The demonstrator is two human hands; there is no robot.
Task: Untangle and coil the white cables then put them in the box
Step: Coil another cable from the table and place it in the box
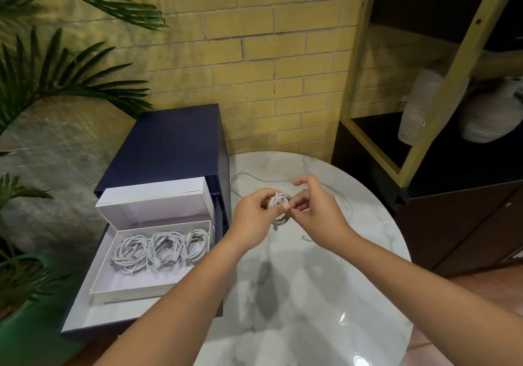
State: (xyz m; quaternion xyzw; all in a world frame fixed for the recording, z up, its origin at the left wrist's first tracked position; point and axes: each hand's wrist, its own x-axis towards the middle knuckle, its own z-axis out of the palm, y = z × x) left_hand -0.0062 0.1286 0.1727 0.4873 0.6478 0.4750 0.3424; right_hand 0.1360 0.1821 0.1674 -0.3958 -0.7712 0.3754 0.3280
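My left hand (256, 219) grips a small coil of white cable (278, 202) above the round marble table (311, 295). My right hand (317, 212) pinches the cable at the coil's right side, with the index finger raised. A loose white cable (249, 177) trails across the table behind my hands, and a plug end (305, 237) lies below my right wrist. To the left stands an open white box (135, 286) holding three coiled white cables (158, 248), its lid (158, 201) tilted up behind.
The white box rests on the open drawer of a dark blue cabinet (169, 144) beside the table. Palm fronds (56, 76) fill the left. A yellow brick wall stands behind. A dark shelf unit (424, 139) with white vases (486, 116) is at the right.
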